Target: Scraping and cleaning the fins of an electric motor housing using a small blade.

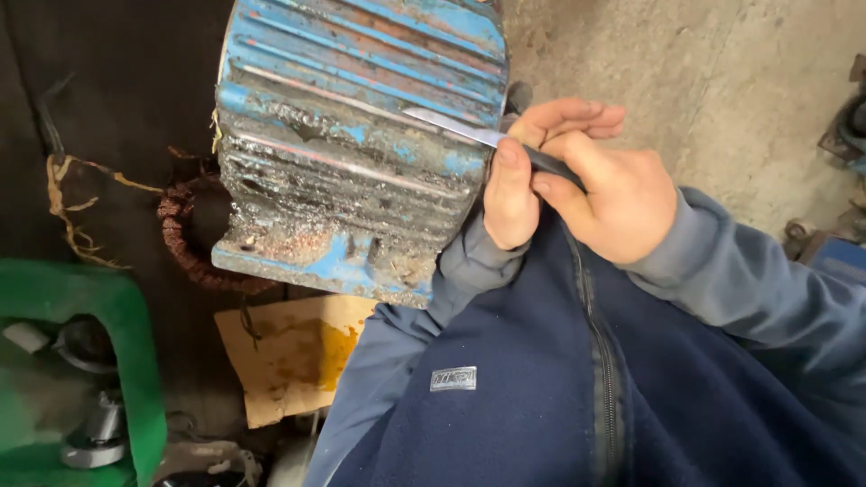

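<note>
A worn blue motor housing [361, 135] with ribbed fins, rust and chipped paint lies in front of me. A knife with a dark handle [555, 167] has its metal blade [451, 124] laid against the housing's right side. My right hand [622, 194] grips the handle from the right. My left hand [510, 194] is closed around the tool where blade meets handle, its thumb pressing near the blade's base and its fingers curled over the top. Both arms wear blue-grey sleeves over a dark blue zip jacket [559, 388].
Copper windings [180, 234] and frayed string [68, 194] stick out at the housing's left end. A stained cardboard piece [289, 361] lies below it. A green container [135, 361] with metal parts sits at the lower left. Concrete floor [722, 81] and dark parts [848, 135] are to the right.
</note>
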